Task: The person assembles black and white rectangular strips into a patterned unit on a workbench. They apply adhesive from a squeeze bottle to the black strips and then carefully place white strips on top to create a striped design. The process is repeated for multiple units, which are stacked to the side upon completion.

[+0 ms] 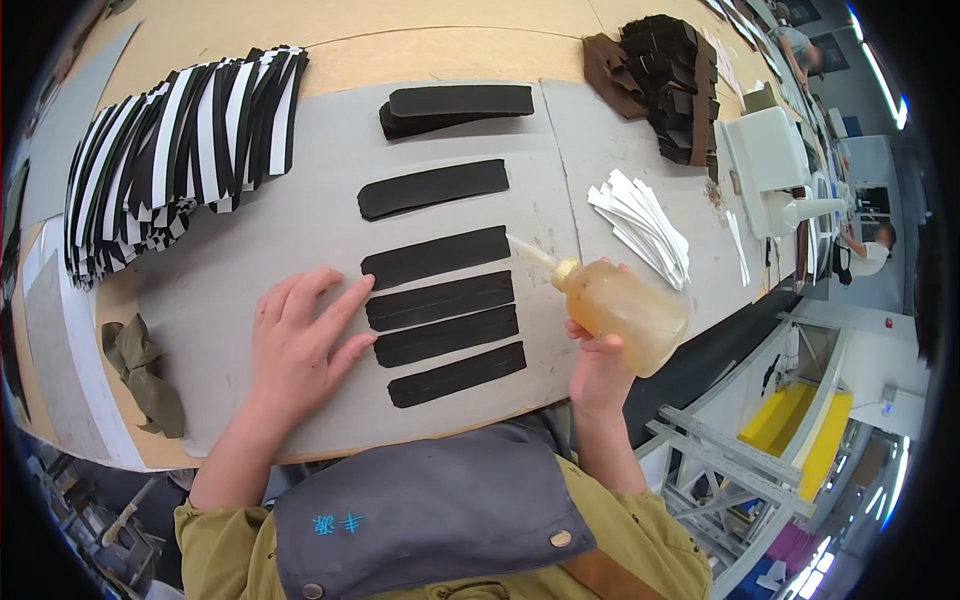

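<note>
My right hand is wrapped round a translucent squeeze bottle of amber liquid. The bottle tilts so that its long nozzle meets or nearly meets the right end of a black strip. At that strip's left end rests my left hand, fingers spread, the index fingertip touching it and the thumb beside a lower strip. Further black strips lie in a column, one between these two, another nearest me, one above. A small stack of black strips tops the column.
Black and white strips are heaped at the far left. White strips fan out on the right, below a dark bundle. An olive cloth lies at the left edge. A white container and a metal frame stand to the right.
</note>
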`<state>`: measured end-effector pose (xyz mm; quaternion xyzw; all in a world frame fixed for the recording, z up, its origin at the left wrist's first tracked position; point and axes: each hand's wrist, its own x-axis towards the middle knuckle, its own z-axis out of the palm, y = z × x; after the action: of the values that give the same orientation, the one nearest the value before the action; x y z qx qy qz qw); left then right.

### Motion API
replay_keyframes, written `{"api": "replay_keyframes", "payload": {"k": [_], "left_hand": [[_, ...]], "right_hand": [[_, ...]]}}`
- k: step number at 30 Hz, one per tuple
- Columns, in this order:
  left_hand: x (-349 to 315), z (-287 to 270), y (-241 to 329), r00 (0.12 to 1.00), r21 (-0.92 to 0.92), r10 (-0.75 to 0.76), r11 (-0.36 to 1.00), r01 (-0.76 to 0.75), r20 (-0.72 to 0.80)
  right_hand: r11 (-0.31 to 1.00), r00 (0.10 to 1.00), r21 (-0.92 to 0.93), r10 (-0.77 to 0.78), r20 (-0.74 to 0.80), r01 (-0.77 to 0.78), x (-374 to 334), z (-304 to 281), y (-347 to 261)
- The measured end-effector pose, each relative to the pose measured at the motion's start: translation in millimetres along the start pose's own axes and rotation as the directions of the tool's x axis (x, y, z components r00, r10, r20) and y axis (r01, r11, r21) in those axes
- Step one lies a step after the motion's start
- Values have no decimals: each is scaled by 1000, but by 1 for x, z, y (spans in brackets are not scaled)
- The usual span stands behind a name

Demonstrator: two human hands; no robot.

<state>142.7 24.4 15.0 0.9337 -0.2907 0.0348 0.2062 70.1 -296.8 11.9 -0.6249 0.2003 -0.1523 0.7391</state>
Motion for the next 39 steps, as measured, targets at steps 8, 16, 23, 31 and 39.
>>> {"api": "replay_keyframes", "payload": {"k": [8, 16, 23, 31, 39], "left_hand": [[-2, 1, -3, 999, -37, -11, 999, 10, -42], [-2, 1, -4, 998, -31, -13, 999, 11, -57], [-2, 2, -6, 997, -67, -11, 998, 6, -76], [-4, 3, -7, 997, -88, -21, 996, 15, -72], [-3, 5, -6, 997, -87, -22, 996, 15, -78]], "right_hand": [[1000, 999, 11, -4, 46, 4, -1, 6, 2], [995, 997, -92, -25, 69, 31, -7, 24, 8], [986, 974, -163, -5, 227, 43, -10, 34, 22], [955, 889, -220, -84, 449, 201, -16, 70, 11], [824, 767, -269, -275, 580, 499, -15, 66, 12]]}}
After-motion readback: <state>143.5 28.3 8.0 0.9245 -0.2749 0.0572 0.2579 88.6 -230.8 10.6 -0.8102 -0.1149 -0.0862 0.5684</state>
